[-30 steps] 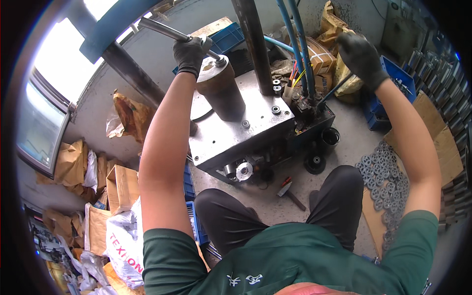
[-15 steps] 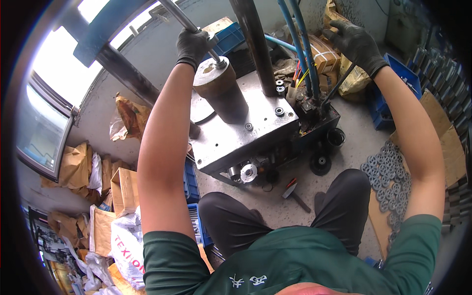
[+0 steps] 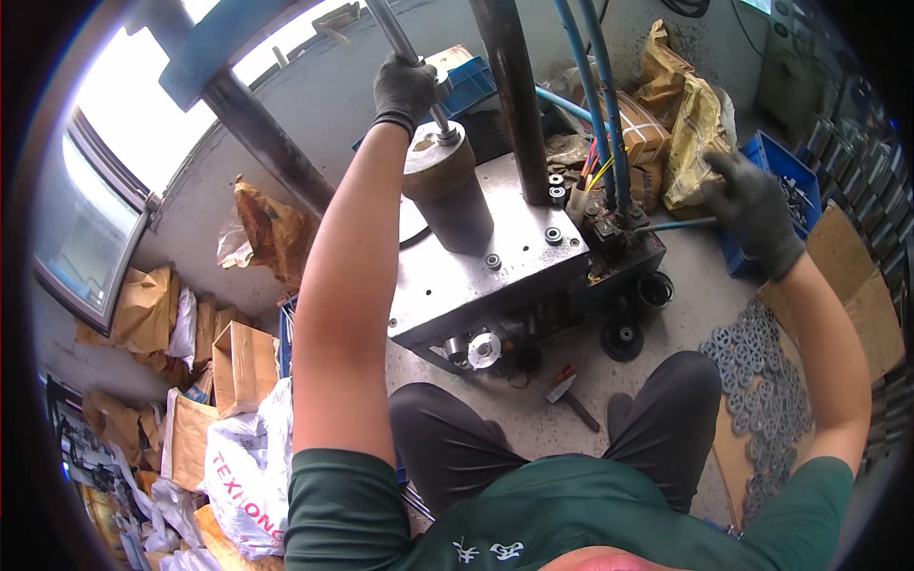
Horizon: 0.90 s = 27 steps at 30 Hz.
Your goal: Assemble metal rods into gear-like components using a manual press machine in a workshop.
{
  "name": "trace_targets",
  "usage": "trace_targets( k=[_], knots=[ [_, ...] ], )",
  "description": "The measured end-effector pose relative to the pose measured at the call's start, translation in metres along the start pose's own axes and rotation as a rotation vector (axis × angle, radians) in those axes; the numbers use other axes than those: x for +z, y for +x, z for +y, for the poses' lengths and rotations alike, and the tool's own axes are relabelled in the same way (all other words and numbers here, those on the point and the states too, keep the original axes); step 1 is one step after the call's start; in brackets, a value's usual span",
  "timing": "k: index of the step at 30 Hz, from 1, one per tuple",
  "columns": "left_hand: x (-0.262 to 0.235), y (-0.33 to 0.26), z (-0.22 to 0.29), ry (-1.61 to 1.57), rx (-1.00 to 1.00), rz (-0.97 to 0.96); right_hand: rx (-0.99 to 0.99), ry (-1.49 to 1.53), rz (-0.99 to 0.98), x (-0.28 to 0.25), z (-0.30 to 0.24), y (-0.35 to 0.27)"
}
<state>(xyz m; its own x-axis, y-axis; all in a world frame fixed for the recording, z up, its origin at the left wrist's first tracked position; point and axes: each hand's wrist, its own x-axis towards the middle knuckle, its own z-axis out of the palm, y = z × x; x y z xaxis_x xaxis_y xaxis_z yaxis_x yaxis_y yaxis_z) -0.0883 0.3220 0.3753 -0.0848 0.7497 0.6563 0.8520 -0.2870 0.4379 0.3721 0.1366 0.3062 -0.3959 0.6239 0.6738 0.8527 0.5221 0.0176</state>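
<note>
The left hand [image 3: 405, 90] is wrapped around the steel rod [image 3: 395, 38] just above the brown cylinder [image 3: 446, 195] standing on the press's steel plate [image 3: 495, 276]. The right hand [image 3: 757, 214] closes on the thin lever [image 3: 671, 226]. I judge that working the lever while the glove stays by the cylinder could pinch it.
</note>
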Motion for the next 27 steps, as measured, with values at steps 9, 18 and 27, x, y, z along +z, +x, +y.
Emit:
trace_targets(
  k=[9, 18, 27],
  knots=[
    [-0.005, 0.004, -0.023, 0.008, 0.085, 0.005, 0.002, 0.151, -0.477, -0.017, -0.044, -0.041],
    [-0.004, -0.003, 0.027, 0.126, -0.018, -0.057, -0.073, 0.103, -0.744, -0.022, -0.041, -0.038],
    [0.009, 0.014, -0.033, 0.117, 0.159, 0.042, -0.067, 0.128, -0.694, -0.023, -0.039, -0.039]
  ],
)
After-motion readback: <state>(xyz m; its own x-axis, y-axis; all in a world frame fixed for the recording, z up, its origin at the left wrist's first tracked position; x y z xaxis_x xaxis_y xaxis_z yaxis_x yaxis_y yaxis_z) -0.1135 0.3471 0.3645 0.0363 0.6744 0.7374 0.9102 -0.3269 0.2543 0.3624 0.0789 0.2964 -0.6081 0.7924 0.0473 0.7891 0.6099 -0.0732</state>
